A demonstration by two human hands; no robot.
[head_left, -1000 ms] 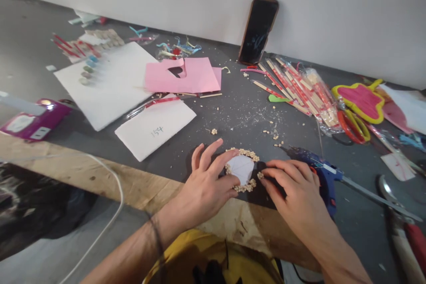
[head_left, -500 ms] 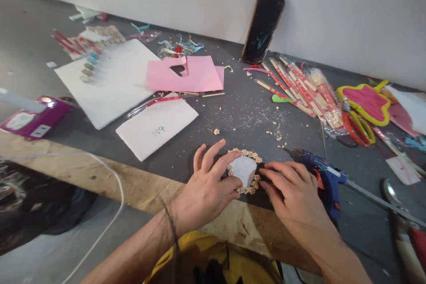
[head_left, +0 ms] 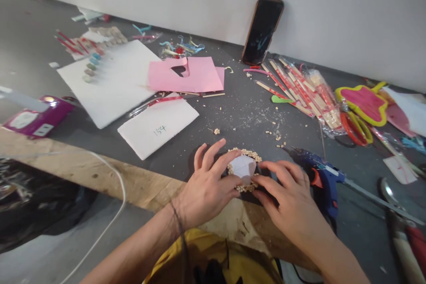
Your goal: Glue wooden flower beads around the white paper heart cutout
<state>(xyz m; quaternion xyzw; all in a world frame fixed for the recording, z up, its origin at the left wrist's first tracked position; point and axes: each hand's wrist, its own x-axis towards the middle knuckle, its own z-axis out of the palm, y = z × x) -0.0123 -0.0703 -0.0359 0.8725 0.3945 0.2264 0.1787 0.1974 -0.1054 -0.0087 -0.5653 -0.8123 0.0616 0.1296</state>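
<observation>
Near the table's front edge is a small white paper piece (head_left: 244, 167) ringed by a rim of small beige wooden-looking bits (head_left: 254, 156). My left hand (head_left: 208, 186) grips its left side, thumb and index finger on the rim, the other fingers raised. My right hand (head_left: 289, 191) pinches the rim at its lower right with thumb and index finger; whether a loose bit is between the fingertips is hidden. A blue glue gun (head_left: 328, 179) lies just right of my right hand, its nozzle pointing left and away from me.
A loose cluster of bits (head_left: 216, 131) and crumbs lie beyond my hands. Wrapped chopsticks (head_left: 299, 84), scissors (head_left: 357, 128) and pliers (head_left: 396, 226) lie to the right. Folded white paper (head_left: 173, 124) and pink paper (head_left: 203, 73) are left. A phone (head_left: 262, 31) leans on the wall.
My right hand has shifted slightly left and down along the rim, its fingertips now at the lower right. My left hand keeps its hold. The view has moved a little.
</observation>
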